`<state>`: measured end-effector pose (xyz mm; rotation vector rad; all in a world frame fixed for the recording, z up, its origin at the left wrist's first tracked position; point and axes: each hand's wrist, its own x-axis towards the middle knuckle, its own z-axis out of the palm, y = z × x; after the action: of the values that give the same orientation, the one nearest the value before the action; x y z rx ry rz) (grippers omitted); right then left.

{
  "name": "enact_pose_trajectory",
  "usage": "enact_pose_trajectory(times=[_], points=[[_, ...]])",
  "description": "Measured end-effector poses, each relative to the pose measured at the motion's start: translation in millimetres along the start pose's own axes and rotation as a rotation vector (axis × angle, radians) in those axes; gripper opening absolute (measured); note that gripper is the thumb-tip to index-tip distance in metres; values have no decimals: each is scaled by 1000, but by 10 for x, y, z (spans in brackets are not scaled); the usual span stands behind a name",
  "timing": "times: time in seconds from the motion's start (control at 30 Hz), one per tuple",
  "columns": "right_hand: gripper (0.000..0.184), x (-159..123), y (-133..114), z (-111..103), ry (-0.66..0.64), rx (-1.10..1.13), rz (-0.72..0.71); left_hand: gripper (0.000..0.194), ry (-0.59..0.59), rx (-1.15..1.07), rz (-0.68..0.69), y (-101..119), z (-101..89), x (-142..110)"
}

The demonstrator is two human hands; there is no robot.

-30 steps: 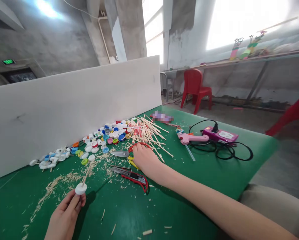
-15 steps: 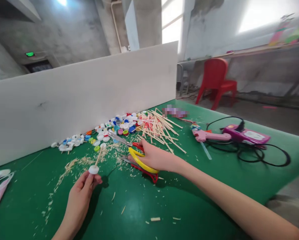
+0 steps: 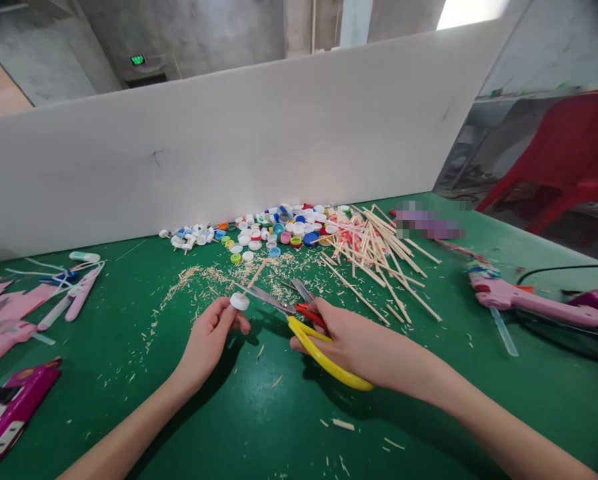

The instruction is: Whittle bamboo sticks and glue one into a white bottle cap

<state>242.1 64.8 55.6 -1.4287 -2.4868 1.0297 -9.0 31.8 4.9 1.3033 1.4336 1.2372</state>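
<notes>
My left hand (image 3: 209, 337) pinches a white bottle cap (image 3: 239, 301) with a thin wooden stick (image 3: 255, 277) standing out of it. My right hand (image 3: 349, 337) is closed on scissors (image 3: 303, 320) with a yellow and a red handle. The scissor blades point left, their tips close beside the cap and stick. Both hands hover just above the green table (image 3: 259, 413), over scattered wood shavings (image 3: 203, 277).
A heap of coloured bottle caps (image 3: 273, 230) and a pile of wooden sticks (image 3: 379, 257) lie by the white board (image 3: 229, 147). A second cutter (image 3: 303, 291) lies behind the scissors. A pink glue gun (image 3: 519, 300) lies at the right, pink parts (image 3: 23, 310) at the left.
My right hand picked the scissors up from the table and brought them toward the cap and stick. My left hand raised the cap toward them. The view swung left.
</notes>
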Motion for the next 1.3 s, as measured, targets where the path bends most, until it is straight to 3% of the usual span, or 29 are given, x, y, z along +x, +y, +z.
enact_pose_trajectory(times=[0.2,0.43,0.67,0.93,1.13,1.3], points=[[56,-58,-123,32,-71,136,60,35,-40,149,3,48,23,-91],[49,-119,-126,125,-99,218,111,35,9,330,42,137,2,-179],[70,-24,-95,187,-51,203,52,35,3,437,126,144,-83,-188],[75,-19,-125,168,-16,60,43,31,7,546,262,108,-85,-211],[55,24,-287,240,78,-335,95,25,32,625,456,38,-101,-210],[46,-27,-250,278,106,-321,23,27,35,665,465,48,-97,-238]])
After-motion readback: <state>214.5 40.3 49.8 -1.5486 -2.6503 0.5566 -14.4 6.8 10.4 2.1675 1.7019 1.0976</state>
